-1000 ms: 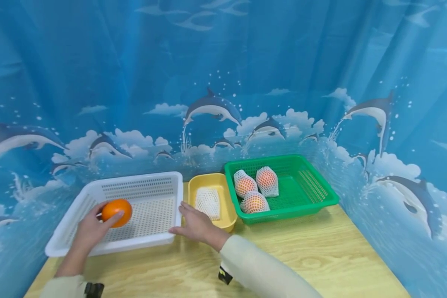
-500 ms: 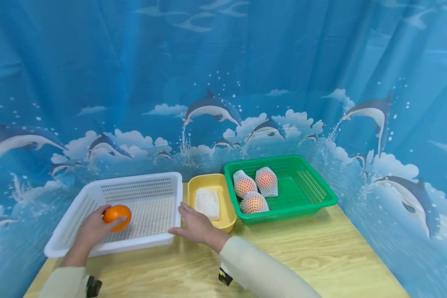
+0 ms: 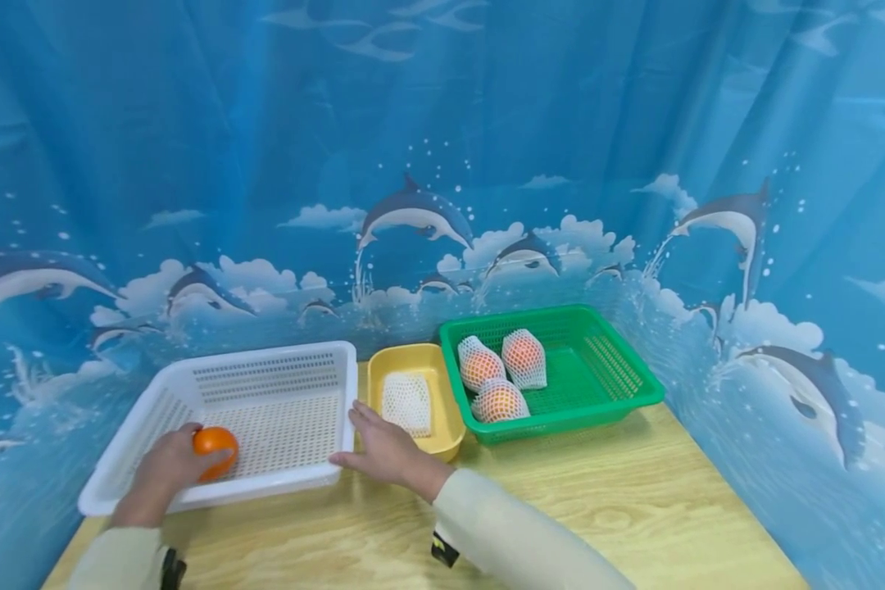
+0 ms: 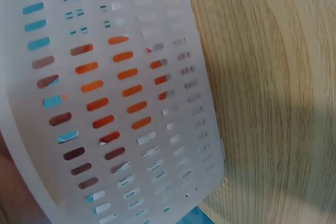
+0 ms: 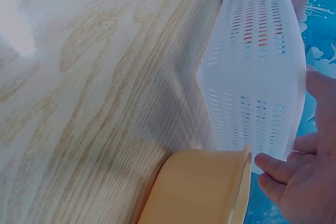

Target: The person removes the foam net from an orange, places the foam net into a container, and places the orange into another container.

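My left hand (image 3: 168, 469) reaches over the front left of the white plastic basket (image 3: 269, 477) and holds an orange (image 3: 216, 453) inside it, low near the front wall. In the left wrist view, orange patches show through the slots of the basket's wall (image 4: 202, 129); that wall mostly hides the hand. My right hand (image 3: 387, 447) rests against the basket's front right corner with fairly straight fingers. The right wrist view shows its thumb and fingers at the white rim, close to the yellow tub (image 5: 199, 187).
The yellow tub holds a white foam net (image 3: 407, 403). Right of it, a green basket (image 3: 637, 403) contains three net-wrapped fruits (image 3: 524, 356). All stand on a wood-grain table (image 3: 597, 508), with a blue dolphin-print curtain (image 3: 442, 123) behind and at the sides.
My left hand has brought the orange lower and toward the basket's front left. The right hand has stayed at the basket's corner. The head view has shifted slightly.
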A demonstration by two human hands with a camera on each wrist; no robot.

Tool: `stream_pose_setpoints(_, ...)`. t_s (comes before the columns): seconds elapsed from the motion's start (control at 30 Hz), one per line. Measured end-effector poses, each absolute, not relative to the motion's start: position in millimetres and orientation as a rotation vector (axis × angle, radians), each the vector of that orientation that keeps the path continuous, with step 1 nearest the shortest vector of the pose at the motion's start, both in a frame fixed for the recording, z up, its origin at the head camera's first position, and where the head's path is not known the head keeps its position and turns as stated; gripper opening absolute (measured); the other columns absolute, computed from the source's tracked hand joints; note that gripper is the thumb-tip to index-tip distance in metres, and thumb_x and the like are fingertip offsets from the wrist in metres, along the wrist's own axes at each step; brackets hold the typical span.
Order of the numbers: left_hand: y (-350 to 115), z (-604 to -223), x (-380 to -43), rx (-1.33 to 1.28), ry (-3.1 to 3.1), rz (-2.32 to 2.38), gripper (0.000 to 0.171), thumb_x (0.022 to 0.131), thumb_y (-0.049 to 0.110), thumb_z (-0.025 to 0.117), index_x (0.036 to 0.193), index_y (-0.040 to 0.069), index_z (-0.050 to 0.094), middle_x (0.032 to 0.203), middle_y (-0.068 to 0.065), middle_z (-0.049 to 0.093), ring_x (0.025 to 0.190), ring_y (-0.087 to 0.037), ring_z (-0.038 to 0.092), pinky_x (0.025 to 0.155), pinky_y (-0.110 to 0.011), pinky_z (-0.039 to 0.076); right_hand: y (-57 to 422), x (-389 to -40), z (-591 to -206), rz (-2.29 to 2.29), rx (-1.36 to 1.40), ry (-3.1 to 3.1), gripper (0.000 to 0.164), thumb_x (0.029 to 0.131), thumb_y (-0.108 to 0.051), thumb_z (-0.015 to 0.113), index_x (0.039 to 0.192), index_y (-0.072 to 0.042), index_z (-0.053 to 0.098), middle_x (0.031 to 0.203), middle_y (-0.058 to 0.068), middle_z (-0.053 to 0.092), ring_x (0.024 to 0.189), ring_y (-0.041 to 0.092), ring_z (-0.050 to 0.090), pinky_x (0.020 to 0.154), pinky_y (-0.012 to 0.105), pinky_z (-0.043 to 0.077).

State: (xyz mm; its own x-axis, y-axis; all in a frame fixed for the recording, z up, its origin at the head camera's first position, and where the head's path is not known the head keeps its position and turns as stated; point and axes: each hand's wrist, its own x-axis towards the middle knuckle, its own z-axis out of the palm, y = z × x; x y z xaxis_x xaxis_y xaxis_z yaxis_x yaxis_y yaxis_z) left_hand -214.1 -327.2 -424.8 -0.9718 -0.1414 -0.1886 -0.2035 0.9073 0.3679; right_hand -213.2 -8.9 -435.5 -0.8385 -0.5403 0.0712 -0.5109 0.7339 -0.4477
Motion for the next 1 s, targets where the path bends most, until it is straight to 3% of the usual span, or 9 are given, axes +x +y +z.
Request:
stream_pose_setpoints(0.43, -324, -428, -218, -0.418, 2.831, 0.525, 0.086, 0.076, 0.038, 0.069, 0.123, -0.022, 0.030, 0.112, -0.040, 0.042, 0.095, -0.045, 0.046, 0.086, -0.056, 0.039, -10, -213, -439, -0.707, -0.868, 2.867, 0.082, 0.083, -0.060, 0.048, 0.142, -0.008, 0.027, 0.150, 0.006, 0.019, 0.134, 0.019, 0.026, 0.103, 0.034, 0.033)
stream_pose_setpoints(1.0, -315, -427, -215, -0.347, 2.818, 0.527, 0.090, 0.077, 0.040, 0.068, 0.129, -0.018, 0.023, 0.116, -0.041, 0.034, 0.102, -0.049, 0.040, 0.089, -0.059, 0.036, -10, -215, -439, -0.790, -0.856, 2.853, 0.081, 0.082, -0.059, 0.051, 0.143, -0.010, 0.027, 0.150, 0.003, 0.019, 0.134, 0.017, 0.026, 0.103, 0.035, 0.034)
